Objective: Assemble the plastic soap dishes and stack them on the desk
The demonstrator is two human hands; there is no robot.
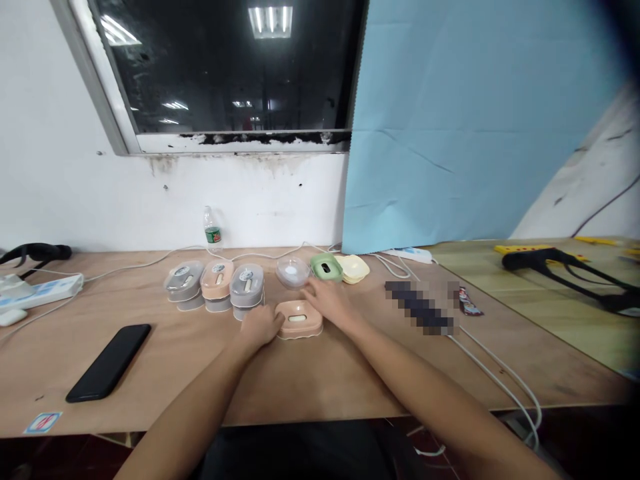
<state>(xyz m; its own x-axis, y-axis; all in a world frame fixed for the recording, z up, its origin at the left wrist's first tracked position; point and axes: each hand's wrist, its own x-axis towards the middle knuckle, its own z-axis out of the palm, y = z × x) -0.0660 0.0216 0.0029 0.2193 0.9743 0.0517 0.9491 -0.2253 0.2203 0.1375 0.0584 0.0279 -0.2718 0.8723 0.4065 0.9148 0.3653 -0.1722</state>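
Observation:
A peach-coloured soap box point(306, 328) with a pale oval insert lies in front of me on the brown table. My left hand point(260, 327) has its fingers curled against the box's left side. Beyond the box's far right corner is my right hand point(327, 301), fingers stretched out by the near edge of a clear lid point(291, 271). Whether those fingertips touch the lid is hard to see. Just behind this hand sit a green box part point(334, 265) with a dark oval opening and several stacked cream-coloured parts point(356, 268).
Left of my hands stand stacked soap boxes: grey point(183, 280), peach point(217, 281) and another grey point(247, 287). A black phone point(109, 363) lies front left. A bottle point(211, 227) stands by the wall. White cables point(500, 370) and a snack wrapper point(469, 301) are at right.

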